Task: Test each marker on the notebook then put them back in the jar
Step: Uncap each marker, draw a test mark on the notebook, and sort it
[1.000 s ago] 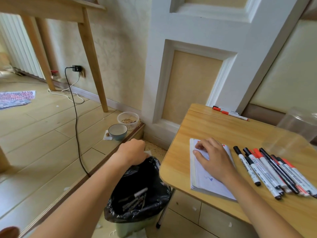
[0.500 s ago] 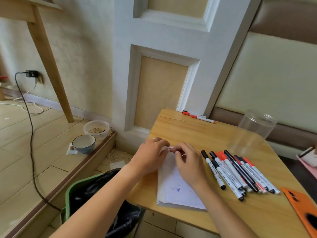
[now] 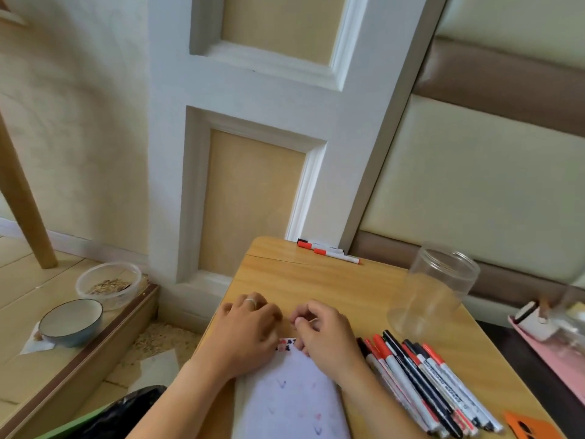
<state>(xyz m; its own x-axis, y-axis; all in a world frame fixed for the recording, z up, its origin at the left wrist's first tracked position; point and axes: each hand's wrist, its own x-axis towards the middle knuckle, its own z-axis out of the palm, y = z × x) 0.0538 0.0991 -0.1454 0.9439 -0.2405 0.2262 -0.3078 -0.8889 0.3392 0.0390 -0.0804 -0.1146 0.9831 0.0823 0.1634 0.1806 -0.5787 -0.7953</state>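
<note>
Right now both your hands sit at the top edge of the notebook [image 3: 291,394], which lies on the desk [image 3: 316,280] in front of you. Your left hand [image 3: 243,331] rests on the upper left corner with its fingers bent over the paper. Your right hand [image 3: 326,337] has its fingers curled in at the top edge and seems to pinch the page or binding there, though you cannot tell exactly what is between them. Neither hand holds a marker.

The bundle of markers [image 3: 424,388] lies loose on the desk just to the right of the notebook, close by your right wrist. The clear jar [image 3: 440,289] stands empty further back on the right, apart from the bundle. Two more red-capped markers [image 3: 329,251] lie at the far edge of the desk by the wall.

Some risks, as judged from here:

- Your right forearm passes next to the loose markers, so a careless sweep could roll them off the front edge.
- The far pair is easy to forget, being well apart from the rest.
- The page already carries faint test marks, so a new stroke laid over them would be hard to read; pick a bare patch.
- The jar looks light and could tip if a marker is dropped in at a slant.
</note>
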